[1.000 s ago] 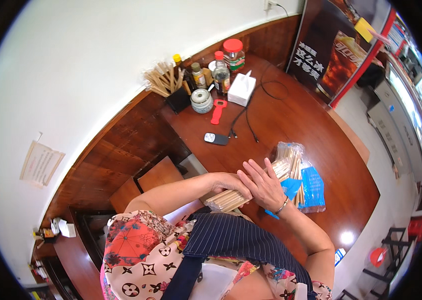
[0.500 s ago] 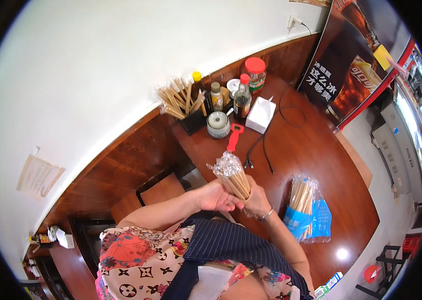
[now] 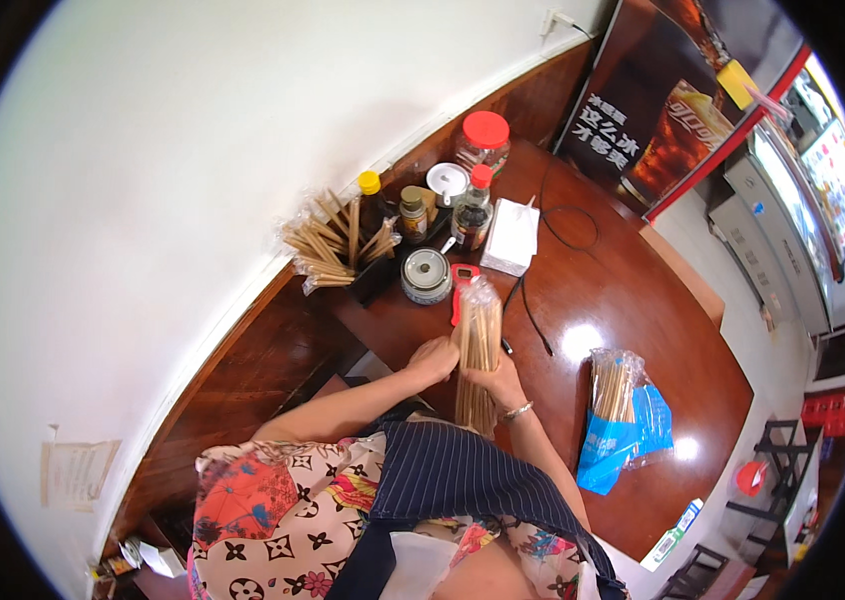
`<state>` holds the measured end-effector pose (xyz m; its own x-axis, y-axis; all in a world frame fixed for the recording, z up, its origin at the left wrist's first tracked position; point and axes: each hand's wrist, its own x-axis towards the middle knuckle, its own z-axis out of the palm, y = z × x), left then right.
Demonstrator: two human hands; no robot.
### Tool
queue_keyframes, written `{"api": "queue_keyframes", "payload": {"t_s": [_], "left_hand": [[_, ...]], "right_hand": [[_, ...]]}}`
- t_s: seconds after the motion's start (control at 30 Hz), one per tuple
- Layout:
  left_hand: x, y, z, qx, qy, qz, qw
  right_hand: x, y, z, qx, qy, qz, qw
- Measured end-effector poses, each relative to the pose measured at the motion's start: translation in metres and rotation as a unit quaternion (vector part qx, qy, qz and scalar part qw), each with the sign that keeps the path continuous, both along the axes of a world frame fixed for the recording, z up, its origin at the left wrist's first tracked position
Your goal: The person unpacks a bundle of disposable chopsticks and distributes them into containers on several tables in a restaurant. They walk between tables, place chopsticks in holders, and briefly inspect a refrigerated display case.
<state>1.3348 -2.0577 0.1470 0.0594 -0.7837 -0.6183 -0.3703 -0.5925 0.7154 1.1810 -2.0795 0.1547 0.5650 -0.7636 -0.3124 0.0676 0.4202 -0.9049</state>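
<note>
A bundle of chopsticks (image 3: 481,335) in clear wrappers stands nearly upright over the table's near left part. My right hand (image 3: 499,380) is wrapped round its lower half, thumb across the front. Against the bundle's left side sits my left hand (image 3: 434,360), its fingers curled closed; what they pinch, if anything, is hidden. Just beyond the bundle's top lies a red bottle opener (image 3: 463,275), partly covered by it. To the right, an opened blue-and-clear packet (image 3: 611,440) lies on the table with more chopsticks (image 3: 619,385) in it.
Against the wall stand a dark holder (image 3: 375,280) full of wrapped chopsticks, sauce bottles (image 3: 473,215), a lidded ceramic pot (image 3: 427,275) and a red-lidded jar (image 3: 484,145). A white tissue box (image 3: 511,238) and a black cable (image 3: 535,320) are on the wooden table (image 3: 663,320).
The chopstick bundle has turned more upright, showing more of its length. My left hand has gone from open under the bundle to closed at its left side. The view has shifted.
</note>
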Motion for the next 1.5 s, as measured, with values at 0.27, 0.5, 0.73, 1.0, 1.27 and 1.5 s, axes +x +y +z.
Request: {"api": "queue_keyframes", "payload": {"t_s": [0.27, 0.5, 0.73, 1.0, 1.27, 1.5], "left_hand": [[-0.066, -0.044, 0.022, -0.035, 0.481, 0.214, 0.85], [-0.083, -0.01, 0.025, -0.055, 0.458, -0.01, 0.887], [-0.091, -0.006, 0.034, -0.04, 0.428, -0.062, 0.901], [-0.095, -0.009, 0.031, -0.21, 0.126, -0.118, 0.962], [-0.045, -0.008, 0.076, -0.146, 0.056, -0.229, 0.961], [0.013, -0.015, 0.098, -0.266, -0.07, -0.123, 0.953]], "right_hand": [[-0.007, -0.011, 0.042, 0.065, -0.11, -0.208, 0.97], [-0.062, 0.006, -0.019, -0.112, 0.156, -0.145, 0.971], [-0.096, 0.004, 0.017, 0.07, -0.05, -0.065, 0.994], [-0.06, -0.019, 0.018, 0.093, -0.058, -0.224, 0.968], [-0.034, -0.033, 0.03, 0.174, -0.115, -0.182, 0.961], [0.001, -0.046, 0.024, 0.181, -0.278, -0.166, 0.929]]}}
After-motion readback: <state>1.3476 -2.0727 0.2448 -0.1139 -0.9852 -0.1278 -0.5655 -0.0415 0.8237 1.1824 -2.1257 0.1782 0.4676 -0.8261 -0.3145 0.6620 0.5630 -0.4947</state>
